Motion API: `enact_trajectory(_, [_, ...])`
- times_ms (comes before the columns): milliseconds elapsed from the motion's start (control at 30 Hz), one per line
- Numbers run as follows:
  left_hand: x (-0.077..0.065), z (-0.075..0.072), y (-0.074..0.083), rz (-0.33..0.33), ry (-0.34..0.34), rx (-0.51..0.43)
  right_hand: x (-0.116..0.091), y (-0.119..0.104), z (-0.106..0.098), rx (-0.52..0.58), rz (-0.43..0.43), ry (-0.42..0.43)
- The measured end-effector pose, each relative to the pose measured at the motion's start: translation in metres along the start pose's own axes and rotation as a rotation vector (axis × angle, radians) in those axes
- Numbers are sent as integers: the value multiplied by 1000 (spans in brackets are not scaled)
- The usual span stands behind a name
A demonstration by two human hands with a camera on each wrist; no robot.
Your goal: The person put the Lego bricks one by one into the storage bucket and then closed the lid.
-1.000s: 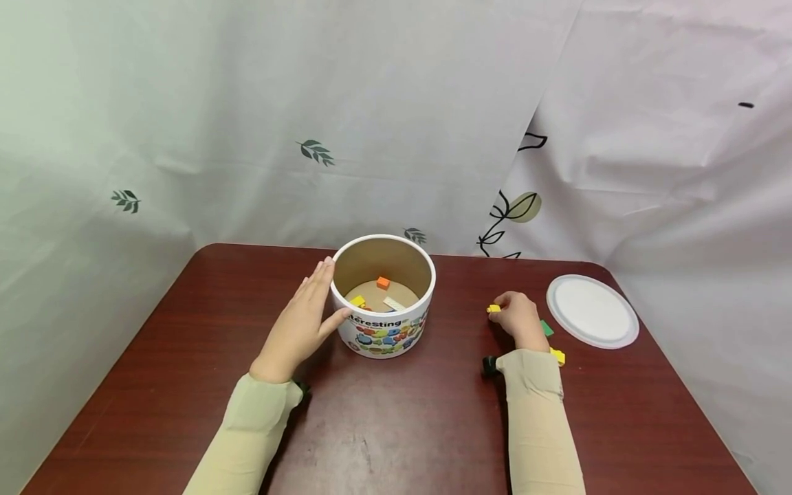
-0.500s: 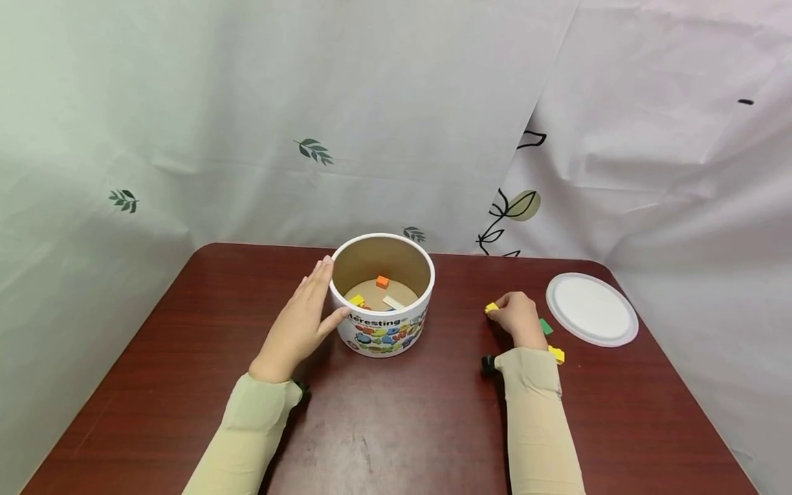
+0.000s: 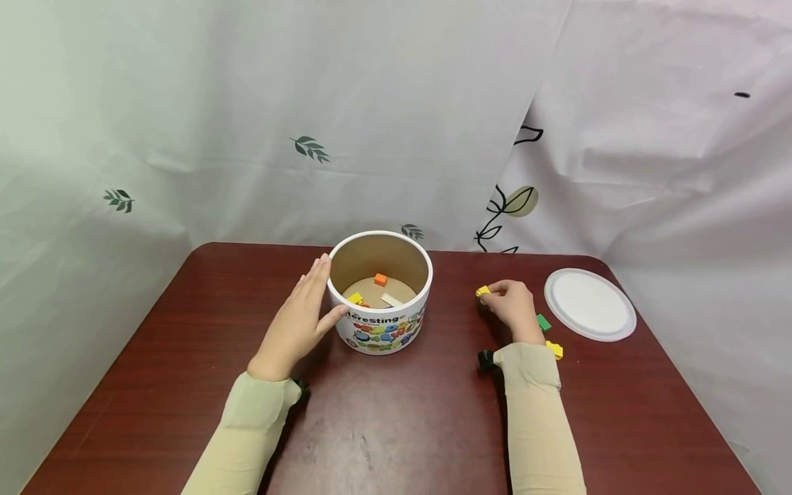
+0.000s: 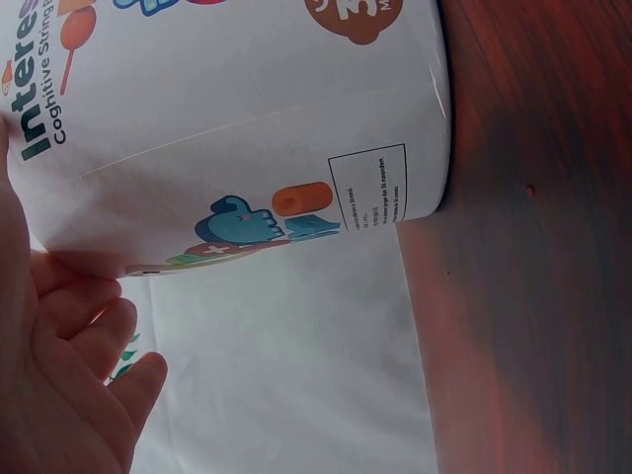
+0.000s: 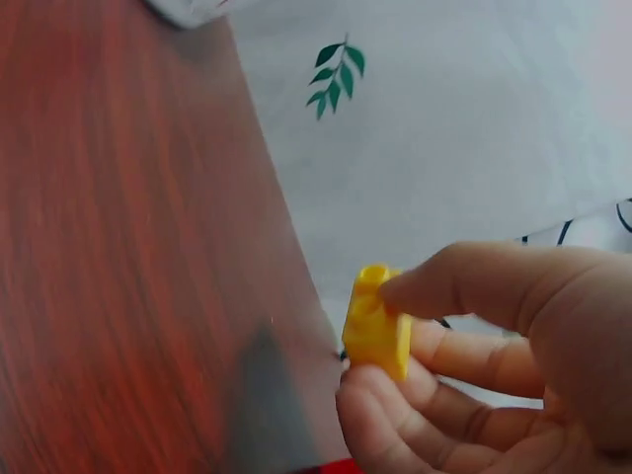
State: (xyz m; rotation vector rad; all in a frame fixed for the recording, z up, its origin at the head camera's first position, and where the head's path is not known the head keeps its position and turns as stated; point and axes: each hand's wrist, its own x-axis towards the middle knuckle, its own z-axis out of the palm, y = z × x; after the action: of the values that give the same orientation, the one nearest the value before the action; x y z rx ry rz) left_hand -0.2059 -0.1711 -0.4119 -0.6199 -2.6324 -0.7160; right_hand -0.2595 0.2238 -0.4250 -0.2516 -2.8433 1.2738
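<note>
My left hand (image 3: 293, 323) rests against the left side of a white round bucket (image 3: 380, 337), its fingers straight along the rim. In the left wrist view the fingertips touch the printed wall of the bucket (image 4: 237, 109). To the right, my right hand (image 3: 513, 309) pinches a yellow toy brick (image 3: 482, 291) between thumb and fingers. The right wrist view shows studs on this yellow brick (image 5: 375, 321). Inside the bucket lie an orange brick (image 3: 380, 280), a yellow brick (image 3: 355, 298) and a white brick (image 3: 391, 300); the front wall partly hides other pieces.
A green brick (image 3: 543, 322) and another yellow brick (image 3: 555, 350) lie on the dark red table (image 3: 421, 412) beside the right wrist. The white round lid (image 3: 590, 304) is flat at the right. A pale patterned curtain (image 3: 371, 103) hangs behind the table.
My right hand has moved slightly up and to the left with the yellow brick, which now shows lifted toward the bucket side. The left hand stays at the bucket.
</note>
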Motion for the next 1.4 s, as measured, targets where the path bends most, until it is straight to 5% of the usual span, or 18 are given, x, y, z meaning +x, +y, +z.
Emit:
enact_trajectory(567, [1,1,0,2,9,-10,-1,-18,0,459,-60,-56])
enact_trajectory(1000, [-1,2,-1,-5,5,-1,-12,-42,-1,603,-81,-96])
enact_trajectory(1400, [0,1,0,-3,-2,3,-31,-70,11,680,-181,-21])
